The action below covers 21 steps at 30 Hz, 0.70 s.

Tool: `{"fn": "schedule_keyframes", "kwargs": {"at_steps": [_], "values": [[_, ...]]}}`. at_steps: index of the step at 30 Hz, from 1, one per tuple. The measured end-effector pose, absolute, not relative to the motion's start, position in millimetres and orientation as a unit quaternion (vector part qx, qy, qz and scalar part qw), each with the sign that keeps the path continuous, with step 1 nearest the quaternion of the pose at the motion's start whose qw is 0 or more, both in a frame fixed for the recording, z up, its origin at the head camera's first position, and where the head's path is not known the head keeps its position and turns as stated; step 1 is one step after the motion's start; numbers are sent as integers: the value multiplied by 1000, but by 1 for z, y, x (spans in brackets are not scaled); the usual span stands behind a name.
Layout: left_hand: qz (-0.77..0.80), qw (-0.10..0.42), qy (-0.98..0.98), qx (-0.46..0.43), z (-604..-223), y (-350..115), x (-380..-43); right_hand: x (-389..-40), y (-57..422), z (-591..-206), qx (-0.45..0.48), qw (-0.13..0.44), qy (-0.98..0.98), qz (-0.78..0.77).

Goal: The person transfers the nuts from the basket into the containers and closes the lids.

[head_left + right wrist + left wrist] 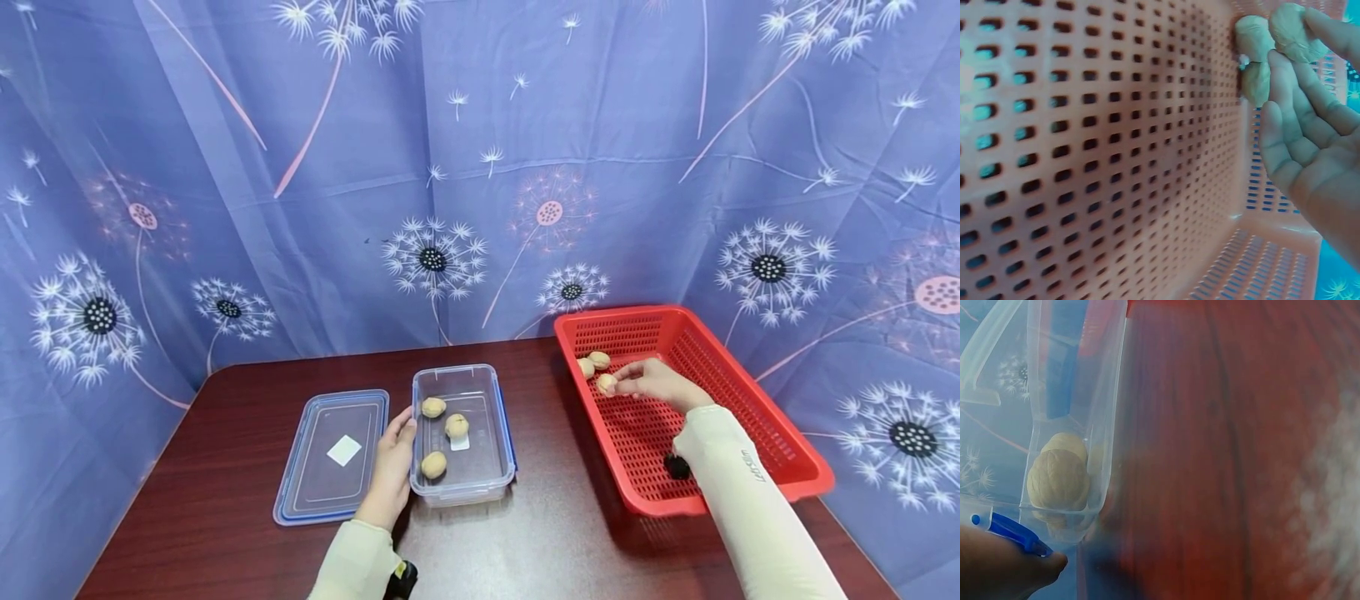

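Closest to us, at 7 o'clock, a cream sleeve (352, 562) leads to the left hand (392, 467), whose fairly straight fingers touch the 9 o'clock side of a clear box (461, 487). From the left wrist the picture is hazy: we make out a blue clip (1016, 534) beside that hand, but cannot tell whether the hand presses on it. At 5 o'clock a matching sleeve (757, 500) crosses the near rim of a red basket (637, 500), which stands on the dark table (555, 542) at 3 o'clock from the box. Inside the box we count 3 walnuts: a near walnut (433, 465) at 8 o'clock, a middle walnut (457, 426) partly over a white label (460, 443), and a far walnut (433, 407) at 10 o'clock. At 9 o'clock from the box, apart from it, the clear lid (307, 467) lies flat with a white square (344, 450) on it. Farther out, the right hand (652, 382) pinches 1 walnut (605, 384) between thumb and fingers, within the basket's rim. Just beyond, 2 loose walnuts (598, 360) sit together near the basket's 10 o'clock corner. Farthest, at 12 o'clock, we see a blue curtain (495, 125) printed with dandelions.
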<state>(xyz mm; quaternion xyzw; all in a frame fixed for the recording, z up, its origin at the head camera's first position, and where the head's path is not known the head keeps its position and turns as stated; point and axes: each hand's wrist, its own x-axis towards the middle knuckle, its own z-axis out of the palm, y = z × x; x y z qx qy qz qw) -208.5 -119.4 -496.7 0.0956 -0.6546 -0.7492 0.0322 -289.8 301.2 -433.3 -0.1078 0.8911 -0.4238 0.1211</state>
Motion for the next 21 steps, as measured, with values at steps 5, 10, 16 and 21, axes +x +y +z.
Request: {"fn": "schedule_keyframes", "kwargs": {"at_steps": [5, 10, 16, 21], "values": [[-752, 28, -651, 96, -495, -119, -209, -292, 298, -426, -93, 90, 897, -422], [-754, 26, -649, 94, -496, -119, -209, -292, 296, -419, -84, 72, 901, -419], [-747, 37, -657, 93, -498, -120, -209, -291, 289, -406, -86, 53, 902, -419], [-746, 43, -658, 92, -498, -119, -209, -290, 282, -395, -91, 39, 900, -424]]}}
